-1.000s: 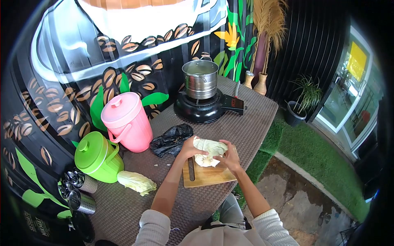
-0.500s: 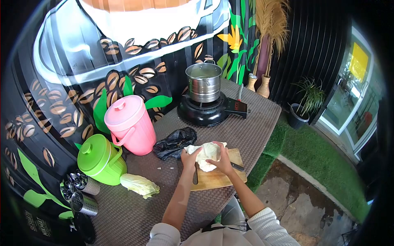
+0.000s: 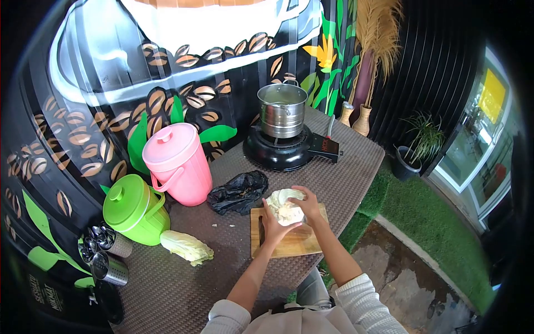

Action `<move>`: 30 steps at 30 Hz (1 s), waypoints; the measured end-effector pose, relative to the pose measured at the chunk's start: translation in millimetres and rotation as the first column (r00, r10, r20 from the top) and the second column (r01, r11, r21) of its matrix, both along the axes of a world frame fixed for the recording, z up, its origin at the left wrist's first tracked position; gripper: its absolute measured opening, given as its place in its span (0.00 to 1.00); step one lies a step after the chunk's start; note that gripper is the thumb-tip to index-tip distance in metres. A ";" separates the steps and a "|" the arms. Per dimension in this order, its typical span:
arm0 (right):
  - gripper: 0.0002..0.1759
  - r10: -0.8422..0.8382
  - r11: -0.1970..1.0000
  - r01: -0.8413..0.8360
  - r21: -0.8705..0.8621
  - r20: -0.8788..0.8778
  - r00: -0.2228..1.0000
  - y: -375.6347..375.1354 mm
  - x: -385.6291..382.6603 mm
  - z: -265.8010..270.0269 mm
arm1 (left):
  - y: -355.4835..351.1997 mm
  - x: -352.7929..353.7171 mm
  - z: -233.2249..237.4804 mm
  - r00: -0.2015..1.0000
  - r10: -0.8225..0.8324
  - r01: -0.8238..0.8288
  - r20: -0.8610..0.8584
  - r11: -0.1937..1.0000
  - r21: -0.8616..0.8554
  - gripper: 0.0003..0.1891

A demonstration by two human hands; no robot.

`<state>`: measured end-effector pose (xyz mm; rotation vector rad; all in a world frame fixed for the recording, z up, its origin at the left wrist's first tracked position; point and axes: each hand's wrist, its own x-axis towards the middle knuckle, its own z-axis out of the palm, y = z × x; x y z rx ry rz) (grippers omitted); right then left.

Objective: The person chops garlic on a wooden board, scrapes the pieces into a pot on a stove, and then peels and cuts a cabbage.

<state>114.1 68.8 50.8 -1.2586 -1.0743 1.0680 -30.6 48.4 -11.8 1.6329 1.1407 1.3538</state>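
Both hands close around the bunched cabbage leaves (image 3: 285, 205). The left hand (image 3: 273, 225) cups below, the right hand (image 3: 306, 206) above the cutting board (image 3: 285, 243)

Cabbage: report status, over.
Left hand and right hand clasp the cabbage. Held over the cutting board. Black bag beside board, not blocking.

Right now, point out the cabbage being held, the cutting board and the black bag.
cabbage (image 3: 282, 205), head view, its pale folded leaves.
cutting board (image 3: 297, 245), head view, bare wood near its front edge.
black bag (image 3: 239, 192), head view, middle of the crumpled plastic.
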 end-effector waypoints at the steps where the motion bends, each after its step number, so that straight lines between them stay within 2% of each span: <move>1: 0.28 0.072 0.997 -0.074 -0.017 -0.106 0.992 -2.6 2.9 3.1 | -0.6 1.5 7.9 0.987 0.070 -0.079 -0.144 0.995 -0.054 0.76; 2: 0.28 0.073 0.997 -0.076 -0.023 -0.104 0.992 -4.7 3.9 3.7 | 0.0 2.4 16.2 0.949 0.130 -0.163 -0.288 0.982 -0.096 0.77; 4: 0.29 0.105 0.976 -0.120 0.182 0.089 0.990 -5.0 6.8 4.5 | 3.2 1.0 25.9 0.948 0.135 -0.157 -0.289 0.986 -0.053 0.79; 6: 0.30 0.113 0.969 -0.129 0.209 0.088 0.990 -11.5 8.3 10.0 | 2.5 -10.6 35.7 0.942 0.011 -0.029 -0.335 0.998 -0.049 0.79; 7: 0.30 0.114 0.964 -0.129 0.233 0.078 0.990 -19.2 7.7 13.5 | 7.4 -19.3 30.1 0.942 0.014 -0.033 -0.334 0.998 -0.051 0.79; 8: 0.30 0.119 0.964 -0.133 0.229 0.078 0.990 -27.6 8.4 17.5 | 13.1 -29.4 24.4 0.950 -0.165 0.131 -0.266 0.981 -0.141 0.79; 9: 0.30 0.107 0.989 -0.113 0.091 0.073 0.992 -37.0 9.2 21.6 | 17.4 -35.6 15.7 0.924 -0.335 0.294 -0.182 0.931 -0.217 0.79; 10: 0.30 0.095 0.995 -0.091 -0.050 0.071 0.993 -44.6 7.8 20.0 | 18.1 -38.0 5.6 0.926 -0.331 0.289 -0.182 0.931 -0.224 0.79; 12: 0.30 0.106 0.993 -0.104 -0.059 0.029 0.994 -48.3 4.4 -2.2 | 16.7 -39.6 -8.6 0.885 -0.408 0.359 -0.222 0.904 -0.231 0.79; 13: 0.29 0.013 1.000 -0.011 -0.020 0.061 0.998 -44.1 7.6 -24.4 | 7.5 -28.6 -11.2 0.832 -0.279 0.198 -0.479 0.957 -0.213 0.80; 14: 0.28 -0.084 0.996 0.083 0.017 0.088 0.993 -42.9 10.2 -37.5 | -0.5 -16.7 -2.2 0.832 -0.281 0.200 -0.478 0.956 -0.214 0.80; 15: 0.28 -0.073 0.995 0.076 -0.060 0.049 0.996 -51.5 7.3 -19.6 | -11.7 -6.0 15.6 0.776 -0.164 0.032 -0.609 0.975 -0.221 0.80; 16: 0.28 -0.074 0.995 0.077 -0.059 0.048 0.996 -50.3 8.0 -25.6 | -21.8 1.9 33.3 0.684 -0.054 -0.134 -0.728 0.971 -0.199 0.80; 18: 0.28 -0.151 0.983 0.108 0.150 0.314 0.937 -44.7 8.9 -36.7 | -28.9 7.0 45.4 0.670 -0.010 -0.160 -0.742 0.974 -0.157 0.79; 20: 0.29 -0.184 0.972 0.129 0.197 0.297 0.937 -44.0 2.9 -39.5 | -26.2 7.0 42.0 0.785 -0.026 -0.149 -0.619 0.962 -0.229 0.76; 22: 0.30 -0.215 0.959 0.148 0.241 0.280 0.936 -46.7 -7.4 -23.7 | -24.4 5.0 33.7 0.809 -0.007 -0.132 -0.588 0.972 -0.194 0.76; 24: 0.31 -0.121 0.992 0.119 -0.034 -0.063 0.991 -51.5 -13.2 -2.2 | -24.8 1.4 32.0 0.829 0.005 -0.111 -0.559 0.982 -0.156 0.75; 25: 0.31 -0.125 0.992 0.124 -0.033 -0.064 0.990 -45.5 -9.1 -12.3 | -25.8 -0.4 35.5 0.830 0.009 -0.108 -0.557 0.984 -0.145 0.75; 27: 0.31 -0.187 0.977 0.153 0.148 0.248 0.950 -33.9 -4.1 -23.0 | -26.9 -0.6 37.5 0.832 0.010 -0.101 -0.555 0.986 -0.134 0.75; 28: 0.31 -0.190 0.977 0.157 0.147 0.249 0.950 -34.7 -3.1 -22.5 | -26.5 0.1 36.2 0.821 0.024 -0.092 -0.570 0.991 -0.092 0.75; 30: 0.31 -0.234 0.952 0.125 0.278 0.403 0.885 -34.5 -4.2 -21.0 | -24.1 0.4 35.0 0.810 0.037 -0.081 -0.585 0.996 -0.049 0.75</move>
